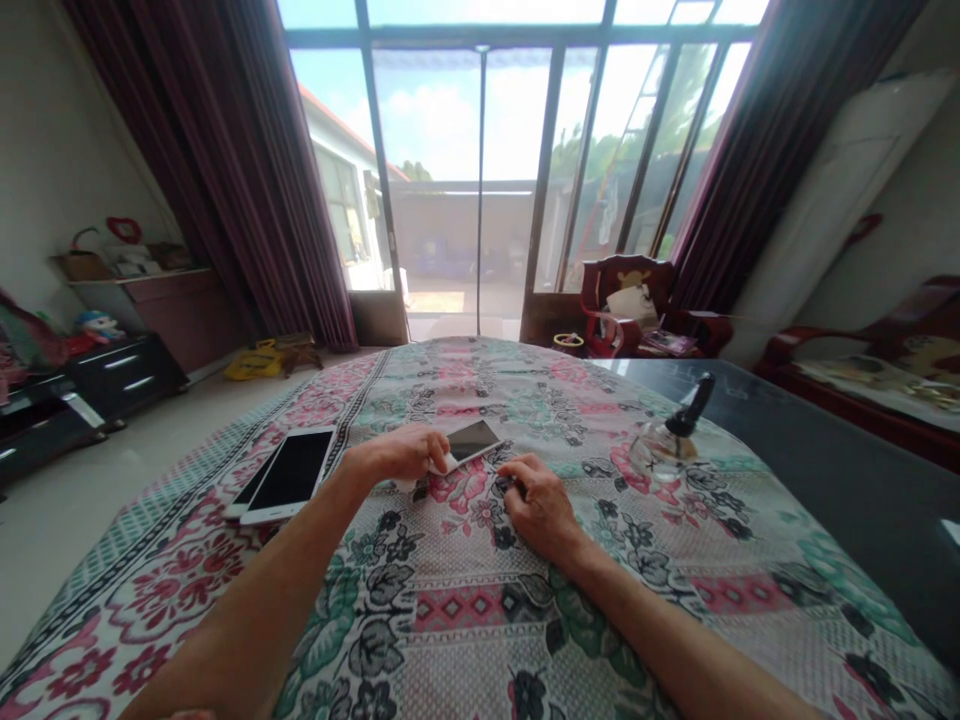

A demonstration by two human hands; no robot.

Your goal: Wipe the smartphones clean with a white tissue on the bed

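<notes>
A phone with a white frame and dark screen (474,441) lies face up near the middle of the patterned tablecloth. At its near left corner is my left hand (409,453), fingers pinched together on a thin white piece that looks like a tissue (407,485) and shows beneath the hand. My right hand (541,502) rests on the cloth just right of the phone, apart from it. Its fingers are loosely bent with the index finger reaching forward, and nothing shows in them. Left of my left forearm, a large white phone (292,470) overlaps another phone (251,492).
On the right of the tablecloth (480,640) stands a clear round bottle (661,450) with a black pump top (691,405). A dark table (795,440) adjoins on that side. Beyond are a wooden armchair (626,285), curtains and glass doors.
</notes>
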